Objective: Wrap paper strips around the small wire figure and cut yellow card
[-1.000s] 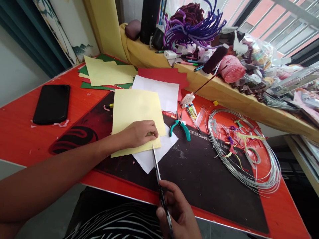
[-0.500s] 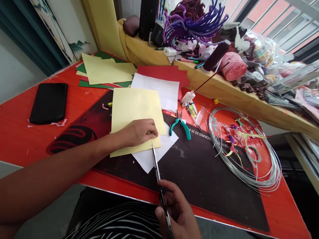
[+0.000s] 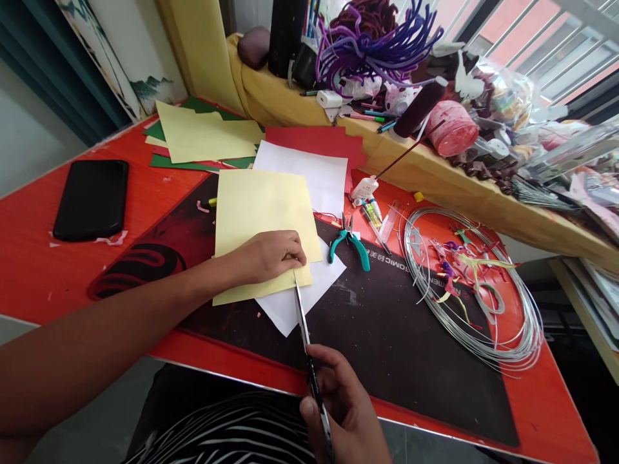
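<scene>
My left hand [image 3: 274, 258] lies on a yellow sheet [image 3: 264, 206], its fingers bent together near the sheet's lower right part. What the fingertips press or pinch is too small to tell beyond the yellow paper. My right hand [image 3: 343, 409] holds scissors [image 3: 302, 316] with dark handles. Their tip touches or overlaps the yellow paper just below my left fingers. Under the yellow paper, a white piece [image 3: 325, 280] sticks out at the lower right. Teal-handled pliers [image 3: 349, 241] lie right of the yellow sheet.
Coiled silver wire [image 3: 517, 348] lies at the right of the black mat [image 3: 406, 361]. A black phone-like object [image 3: 91, 200] is at the left. Behind are yellow sheets [image 3: 207, 134], red paper [image 3: 314, 138], white paper [image 3: 309, 177], a small glue bottle [image 3: 365, 187] and a cluttered ledge [image 3: 290, 103].
The view has shifted very slightly. Both hands, the scissors and the paper look the same as before.
</scene>
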Demonstrator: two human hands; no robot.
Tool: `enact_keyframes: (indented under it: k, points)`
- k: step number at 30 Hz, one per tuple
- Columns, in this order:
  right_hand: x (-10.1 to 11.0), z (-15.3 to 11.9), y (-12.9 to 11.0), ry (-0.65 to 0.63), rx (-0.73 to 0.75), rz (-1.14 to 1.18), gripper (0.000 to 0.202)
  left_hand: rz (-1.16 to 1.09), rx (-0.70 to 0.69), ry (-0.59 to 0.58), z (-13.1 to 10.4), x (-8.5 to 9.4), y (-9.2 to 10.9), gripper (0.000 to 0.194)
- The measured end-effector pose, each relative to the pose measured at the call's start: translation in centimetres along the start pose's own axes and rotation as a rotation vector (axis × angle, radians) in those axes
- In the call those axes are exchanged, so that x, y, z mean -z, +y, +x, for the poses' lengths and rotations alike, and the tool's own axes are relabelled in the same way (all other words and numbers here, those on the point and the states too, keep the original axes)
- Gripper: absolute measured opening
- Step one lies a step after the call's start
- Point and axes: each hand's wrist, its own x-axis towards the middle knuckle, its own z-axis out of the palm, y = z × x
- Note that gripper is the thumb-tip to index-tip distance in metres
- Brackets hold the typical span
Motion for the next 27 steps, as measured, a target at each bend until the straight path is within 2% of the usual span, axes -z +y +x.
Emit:
enact_keyframes:
  k: [12,27]
  points:
    - [-0.29,0.16,0.04,-0.004,-0.033,0.029,0.07,-0.004,0.028,-0.017,0.03,0.09,0.19,0.018]
    - [-0.22,0.73,0.43,-0.004,-0.005,-0.006,0.069,-0.013,0.003,-0.006,-0.02,0.16,0.08,0.02]
